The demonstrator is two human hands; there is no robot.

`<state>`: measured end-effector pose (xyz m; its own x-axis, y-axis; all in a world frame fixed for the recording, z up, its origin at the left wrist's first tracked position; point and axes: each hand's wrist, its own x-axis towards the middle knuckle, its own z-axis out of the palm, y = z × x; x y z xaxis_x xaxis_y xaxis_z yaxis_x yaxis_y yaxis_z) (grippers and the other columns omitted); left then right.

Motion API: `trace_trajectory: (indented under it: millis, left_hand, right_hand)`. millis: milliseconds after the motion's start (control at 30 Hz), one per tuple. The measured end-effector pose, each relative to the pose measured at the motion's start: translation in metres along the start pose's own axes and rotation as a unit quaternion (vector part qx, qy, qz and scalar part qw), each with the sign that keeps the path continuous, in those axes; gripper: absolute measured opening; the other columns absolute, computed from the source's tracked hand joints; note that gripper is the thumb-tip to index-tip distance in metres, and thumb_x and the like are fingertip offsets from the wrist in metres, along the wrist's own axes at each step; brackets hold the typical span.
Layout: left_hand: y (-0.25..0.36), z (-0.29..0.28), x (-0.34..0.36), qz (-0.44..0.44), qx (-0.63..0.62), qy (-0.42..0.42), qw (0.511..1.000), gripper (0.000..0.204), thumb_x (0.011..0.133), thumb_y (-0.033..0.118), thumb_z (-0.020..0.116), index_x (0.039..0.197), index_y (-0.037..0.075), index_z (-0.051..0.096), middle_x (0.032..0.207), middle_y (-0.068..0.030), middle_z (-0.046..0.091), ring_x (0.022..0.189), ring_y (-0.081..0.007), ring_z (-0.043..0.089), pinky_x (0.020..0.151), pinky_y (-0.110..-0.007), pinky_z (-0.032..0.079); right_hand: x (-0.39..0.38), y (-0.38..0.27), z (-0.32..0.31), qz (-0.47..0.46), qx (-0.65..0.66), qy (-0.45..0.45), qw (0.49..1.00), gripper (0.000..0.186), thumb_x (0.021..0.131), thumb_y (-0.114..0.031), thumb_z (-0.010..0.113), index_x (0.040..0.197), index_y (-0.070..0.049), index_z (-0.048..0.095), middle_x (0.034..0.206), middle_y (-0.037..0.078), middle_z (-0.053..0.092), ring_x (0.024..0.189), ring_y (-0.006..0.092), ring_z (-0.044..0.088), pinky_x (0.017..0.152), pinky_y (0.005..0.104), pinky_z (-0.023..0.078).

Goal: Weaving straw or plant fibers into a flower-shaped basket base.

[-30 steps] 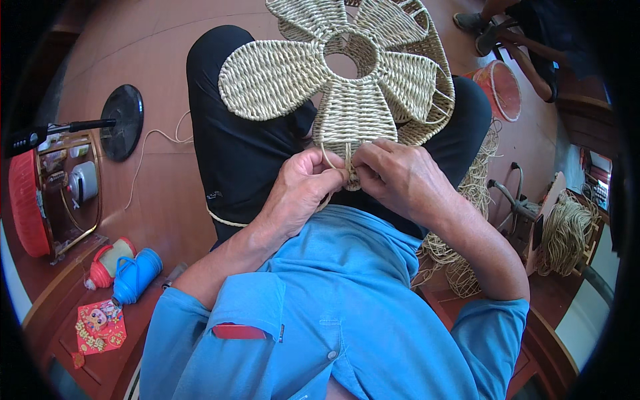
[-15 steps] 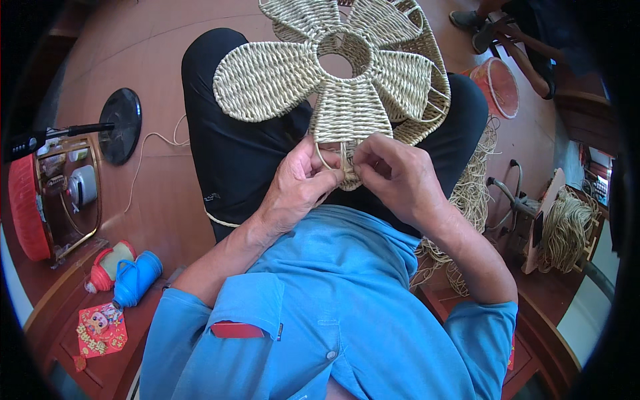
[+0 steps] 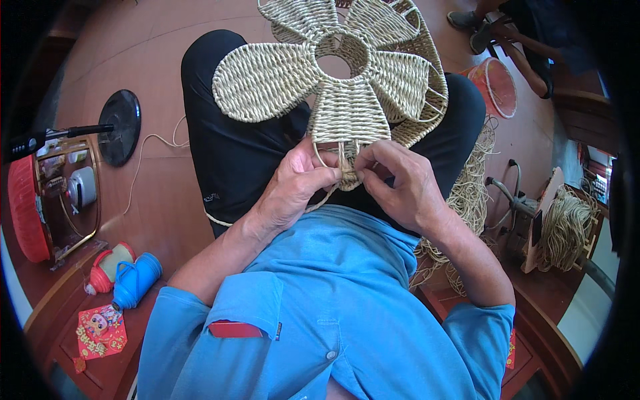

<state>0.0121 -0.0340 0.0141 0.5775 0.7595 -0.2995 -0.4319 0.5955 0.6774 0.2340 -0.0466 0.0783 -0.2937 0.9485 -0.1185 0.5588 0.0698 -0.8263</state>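
Note:
A flower-shaped piece woven from straw-coloured cord (image 3: 263, 81) rests across my lap, with a round hole at its centre and several petals around it. The petal nearest me is woven only in its upper part; below that, bare frame wires run down to a small woven tip (image 3: 349, 179). My left hand (image 3: 303, 175) pinches this tip from the left, a strand of cord (image 3: 323, 199) trailing out beneath it. On the other side, my right hand (image 3: 400, 175) is closed, thumb and forefinger together at the tip's right edge. What lies between those fingertips is mostly hidden.
Loose cord (image 3: 472, 190) lies heaped beside my right leg, near a wound cord bundle (image 3: 567, 230). A red mesh basket (image 3: 493, 88) stands at the far right, close to another person's feet (image 3: 477, 30). Left are a black round base (image 3: 120, 127) and a blue flask (image 3: 137, 280).
My right hand's fingers have shifted slightly down and right, uncovering more of the wires and tip. My left hand stays almost in place, and the woven flower has barely moved.

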Motion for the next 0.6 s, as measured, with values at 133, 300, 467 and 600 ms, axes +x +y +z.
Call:
trace_trajectory:
  millis: [133, 300, 467, 600]
  left_hand:
    - [-0.002, -0.006, -0.001, -0.030, -0.004, 0.002, 1.000, 0.058, 0.097, 0.011, 0.073, 0.149, 0.002, 0.052, 0.121, -0.0048, 0.072, 0.102, -0.0087, 0.063, 0.090, -0.027, 0.051]
    - [0.007, 0.002, -0.002, -0.044, -0.016, 0.015, 0.999, 0.057, 0.096, 0.012, 0.074, 0.148, 0.002, 0.053, 0.118, -0.0026, 0.071, 0.098, -0.0079, 0.060, 0.087, -0.027, 0.049]
    - [0.004, -0.009, -0.004, -0.076, 0.005, 0.025, 0.997, 0.054, 0.095, 0.014, 0.077, 0.145, 0.004, 0.059, 0.114, 0.0006, 0.072, 0.095, -0.0053, 0.059, 0.081, -0.024, 0.046]
    - [0.004, -0.009, -0.004, -0.078, 0.001, 0.034, 0.996, 0.054, 0.094, 0.015, 0.080, 0.144, 0.005, 0.062, 0.113, 0.0018, 0.073, 0.094, -0.0043, 0.059, 0.078, -0.023, 0.045]
  right_hand:
    - [-0.006, -0.002, 0.001, -0.019, -0.025, -0.006, 0.999, 0.015, 0.092, -0.001, 0.075, 0.106, -0.003, 0.071, 0.099, 0.015, 0.070, 0.087, 0.0339, 0.075, 0.075, 0.0434, 0.060]
    - [-0.012, 0.003, 0.007, -0.102, -0.092, 0.025, 0.990, 0.017, 0.091, -0.002, 0.079, 0.107, -0.004, 0.073, 0.102, 0.013, 0.069, 0.088, 0.0326, 0.075, 0.075, 0.0435, 0.062]
    - [-0.022, -0.005, 0.017, -0.139, -0.189, 0.063, 0.970, 0.014, 0.091, 0.000, 0.075, 0.105, -0.004, 0.073, 0.099, 0.011, 0.067, 0.086, 0.0305, 0.073, 0.074, 0.0401, 0.062]
    - [-0.023, -0.010, 0.022, -0.110, -0.183, 0.085, 0.973, 0.011, 0.091, -0.001, 0.074, 0.102, -0.004, 0.073, 0.096, 0.011, 0.065, 0.087, 0.0302, 0.071, 0.074, 0.0404, 0.061]
